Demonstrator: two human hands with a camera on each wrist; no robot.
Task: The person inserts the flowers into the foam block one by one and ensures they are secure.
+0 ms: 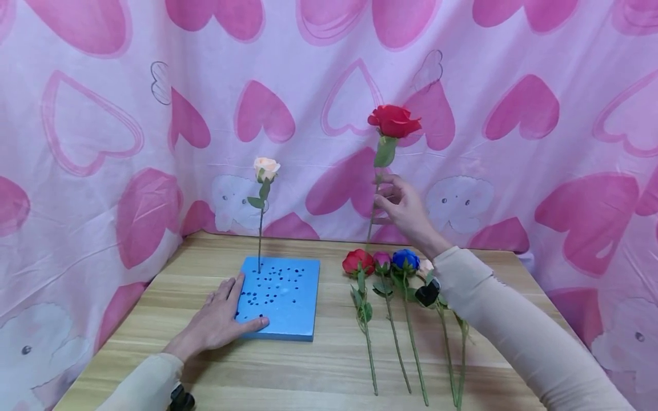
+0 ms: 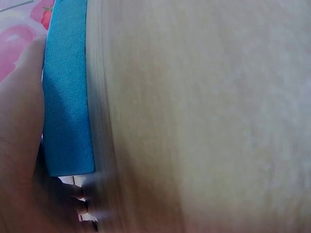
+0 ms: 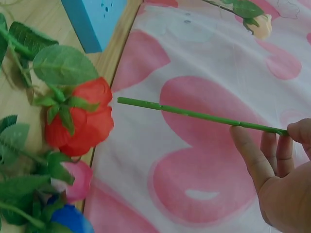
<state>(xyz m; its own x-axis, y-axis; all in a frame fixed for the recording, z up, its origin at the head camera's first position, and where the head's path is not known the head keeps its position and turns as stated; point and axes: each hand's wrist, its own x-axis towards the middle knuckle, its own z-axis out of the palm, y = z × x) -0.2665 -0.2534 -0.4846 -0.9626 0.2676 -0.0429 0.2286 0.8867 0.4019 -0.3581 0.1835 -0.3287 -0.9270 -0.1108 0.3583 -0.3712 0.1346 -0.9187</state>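
Observation:
Upright in the air, a red artificial rose [image 1: 394, 121] is pinched by its green stem [image 3: 194, 115] between the thumb and fingers of my right hand [image 1: 403, 208]. The lower end of that stem hangs free in the right wrist view. My left hand [image 1: 218, 317] rests along the left side of a blue foam block [image 1: 288, 297], its thumb over the top face near the front edge. Many small holes dot the block. A pale peach rose [image 1: 267, 169] stands in one of them near the back left.
On the table right of the block lie several roses with stems toward me: a red rose [image 1: 358, 262], a purple rose [image 1: 382, 261], a blue rose [image 1: 405, 260] and a pale one [image 1: 425, 268] partly behind my right wrist. A pink heart-patterned curtain [image 1: 288, 74] hangs behind the wooden table [image 1: 205, 377].

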